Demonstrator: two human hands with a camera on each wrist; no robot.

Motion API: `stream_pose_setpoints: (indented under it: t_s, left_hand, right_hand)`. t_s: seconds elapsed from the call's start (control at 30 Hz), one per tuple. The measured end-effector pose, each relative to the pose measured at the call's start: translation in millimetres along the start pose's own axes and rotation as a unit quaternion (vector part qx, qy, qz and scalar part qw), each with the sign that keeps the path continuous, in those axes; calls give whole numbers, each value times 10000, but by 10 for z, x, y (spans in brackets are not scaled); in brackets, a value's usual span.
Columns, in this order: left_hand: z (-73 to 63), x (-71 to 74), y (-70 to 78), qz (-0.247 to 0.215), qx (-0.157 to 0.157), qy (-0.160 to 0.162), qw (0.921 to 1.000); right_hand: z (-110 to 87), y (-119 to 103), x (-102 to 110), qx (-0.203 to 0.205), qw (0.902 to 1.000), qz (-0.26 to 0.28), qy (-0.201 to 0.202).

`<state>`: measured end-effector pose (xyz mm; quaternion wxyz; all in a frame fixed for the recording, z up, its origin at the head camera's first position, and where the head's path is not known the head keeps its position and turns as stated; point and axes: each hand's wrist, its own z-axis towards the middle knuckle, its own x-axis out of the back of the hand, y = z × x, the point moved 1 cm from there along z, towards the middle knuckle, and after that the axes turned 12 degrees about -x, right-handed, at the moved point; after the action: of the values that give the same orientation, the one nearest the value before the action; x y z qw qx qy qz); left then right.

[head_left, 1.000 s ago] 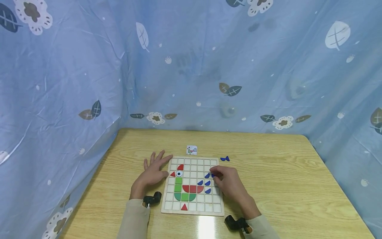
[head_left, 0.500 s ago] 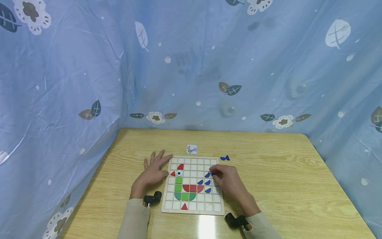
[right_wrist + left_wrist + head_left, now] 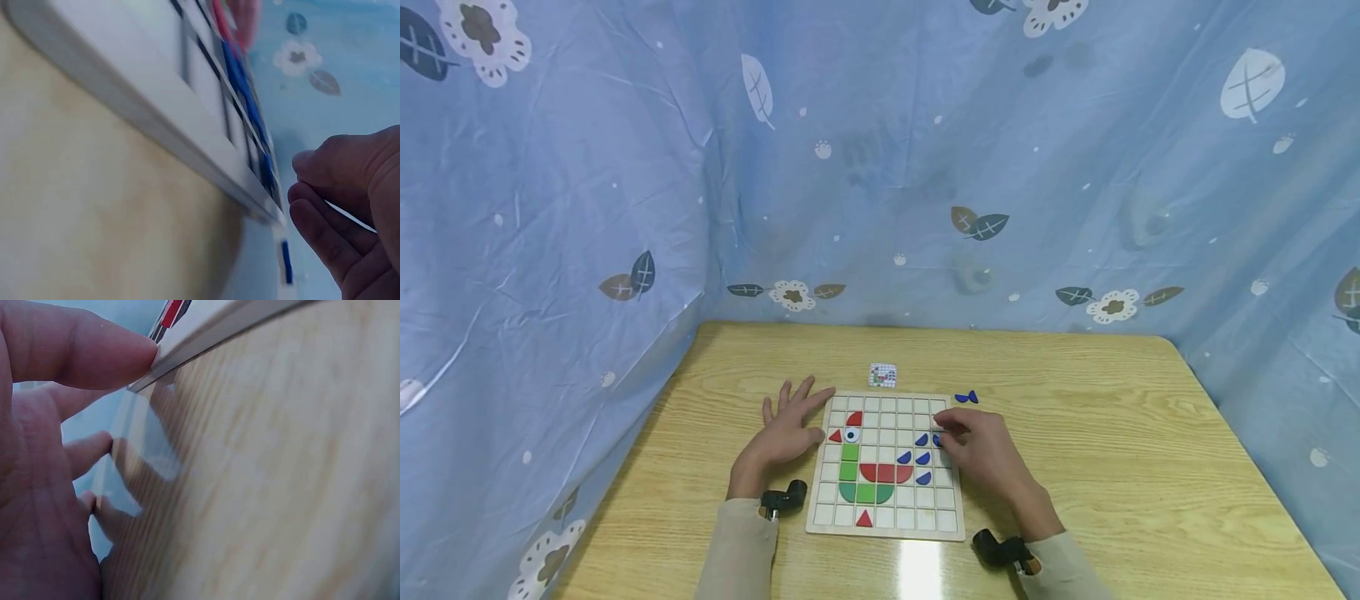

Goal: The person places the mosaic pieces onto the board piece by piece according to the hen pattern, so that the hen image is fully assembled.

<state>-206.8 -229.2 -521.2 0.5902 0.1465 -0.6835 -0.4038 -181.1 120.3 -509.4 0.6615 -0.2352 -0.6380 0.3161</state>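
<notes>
A wooden grid board (image 3: 887, 529) lies on the table, bearing flat coloured pieces laid out like a bird. My left hand (image 3: 781, 433) is spread at its left side, with the index fingertip at the top left corner. In the left wrist view the thumb (image 3: 112, 350) meets the board's edge. My right hand (image 3: 988, 450) hovers over the right edge, fingers loosely bent with nothing between them in the right wrist view. Just by its fingertips a blue half-round piece (image 3: 937, 439) lies in a cell, partly covered. Several like it, one a blue piece (image 3: 922, 458), sit to its left.
Two loose blue pieces (image 3: 967, 397) lie on the table (image 3: 1112, 450) beyond the board's top right corner. A small pattern card (image 3: 882, 375) showing a similar bird lies behind the board. A blue patterned curtain (image 3: 880, 167) hangs around the table.
My right hand has drawn back slightly to the right, uncovering more of the blue piece by its fingertips. The left hand has stayed in place.
</notes>
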Motion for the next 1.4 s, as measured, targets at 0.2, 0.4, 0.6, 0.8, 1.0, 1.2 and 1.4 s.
stream_pose_setpoints:
  t_s: [0.2,0.4,0.6,0.8,1.0,1.2,1.4]
  left_hand:
    - [12,-7,-15,62,30,-57,10000]
    - [6,-4,-25,38,39,-53,10000]
    - [-3,-7,-31,11,15,-35,10000]
    - [5,-21,-39,37,3,-62,10000]
    - [12,-19,-22,61,-15,-97,9999]
    - [17,1,-7,71,2,-57,10000]
    - [15,3,-9,52,32,-39,10000]
  right_hand:
    - [104,162,247,-105,9987,184,467]
    - [246,381,395,-468,9966,414,543]
    - [384,498,389,-457,9973,314,473]
    - [494,490,323,-289,9988,159,351]
    - [531,459,280,-225,9986,-118,454]
    - [485,423,261,-206,9985,-270,431]
    - [305,398,274,-416,9984,-194,330]
